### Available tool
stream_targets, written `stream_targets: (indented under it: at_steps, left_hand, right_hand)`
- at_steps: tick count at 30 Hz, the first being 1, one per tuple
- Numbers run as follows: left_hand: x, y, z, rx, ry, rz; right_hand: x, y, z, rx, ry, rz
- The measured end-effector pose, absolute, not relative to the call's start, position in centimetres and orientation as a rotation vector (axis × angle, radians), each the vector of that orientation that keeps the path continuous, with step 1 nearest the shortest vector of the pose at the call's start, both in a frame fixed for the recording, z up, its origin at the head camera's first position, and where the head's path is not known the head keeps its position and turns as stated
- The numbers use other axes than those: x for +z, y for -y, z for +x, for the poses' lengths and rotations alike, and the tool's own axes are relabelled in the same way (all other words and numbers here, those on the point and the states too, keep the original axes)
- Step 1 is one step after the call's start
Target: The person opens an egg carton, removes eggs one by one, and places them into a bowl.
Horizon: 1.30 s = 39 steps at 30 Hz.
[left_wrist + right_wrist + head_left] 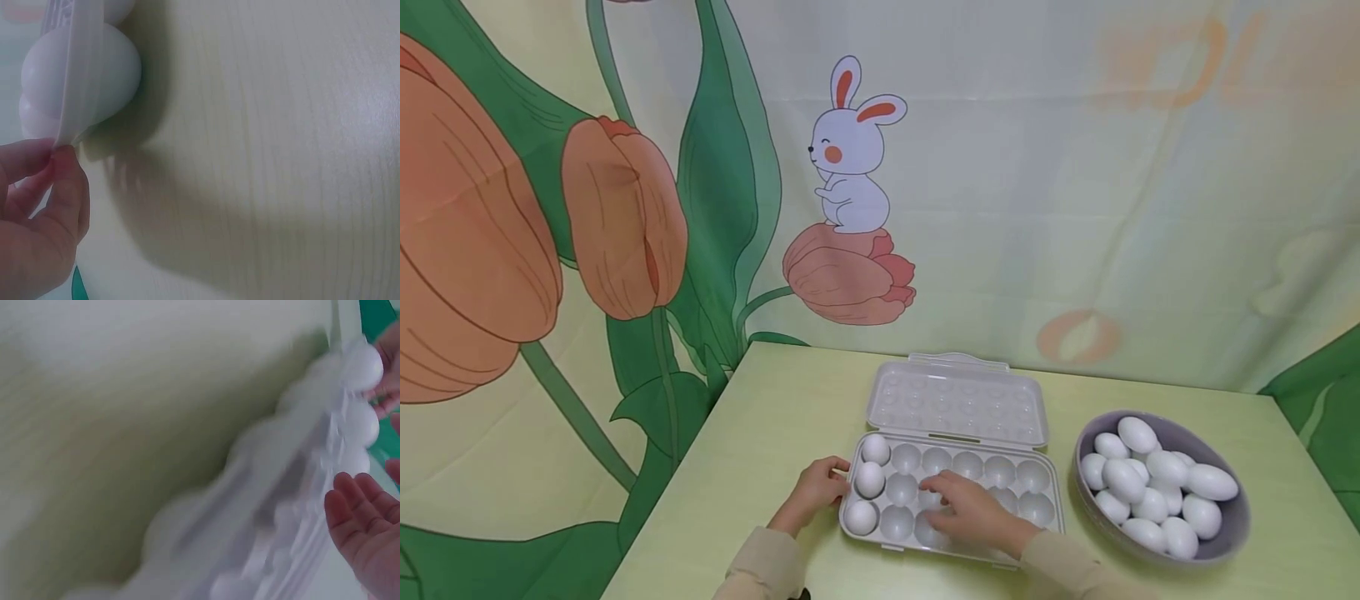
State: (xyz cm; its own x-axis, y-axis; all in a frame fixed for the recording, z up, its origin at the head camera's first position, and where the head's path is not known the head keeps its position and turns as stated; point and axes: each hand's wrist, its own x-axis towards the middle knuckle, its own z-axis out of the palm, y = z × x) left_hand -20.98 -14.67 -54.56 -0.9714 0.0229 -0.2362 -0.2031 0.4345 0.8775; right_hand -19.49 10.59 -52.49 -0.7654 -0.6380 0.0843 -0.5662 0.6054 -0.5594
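An egg box (951, 546) of clear plastic lies on the table, its lid (957, 404) folded back towards the wall. White eggs fill the leftmost column, the middle one (870, 480) among them; the other cups hold none that I can see. At the box's left end, my left hand (820, 487) pinches the rim (78, 75) between thumb and fingers. My right hand (973, 512) hovers over the middle cups and hides some of them. In the right wrist view the fingers (362, 506) are spread loosely, with nothing held.
To the right of the egg box stands a grey-purple bowl (1232, 546) heaped with several white eggs (1123, 479). The light wooden table (782, 400) ends at the back against a printed cloth (1000, 208) with tulips and a rabbit.
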Motion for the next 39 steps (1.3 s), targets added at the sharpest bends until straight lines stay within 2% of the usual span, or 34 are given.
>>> stream_targets:
  at_steps: [8,14,30,39]
  left_hand:
    - [-54.4,14.6,-20.8,1.563,-2.472,-0.156]
    - [-54.3,14.7,-20.6,1.555,-2.478,-0.151]
    - [-54.0,14.6,-20.7,1.54,-2.475,-0.173]
    - [-54.0,14.4,-20.7,1.55,-2.468,-0.193]
  right_hand:
    - [-53.9,-6.2,-19.1,-0.889,-2.7,-1.144]
    - [-55.6,-4.2,-19.3,-0.926,-2.731,-1.127]
    - [-56.1,0.3,-18.2,-0.816,-2.956,-0.782]
    - [-55.8,0.4,-17.7,-0.89,-2.963,-0.724]
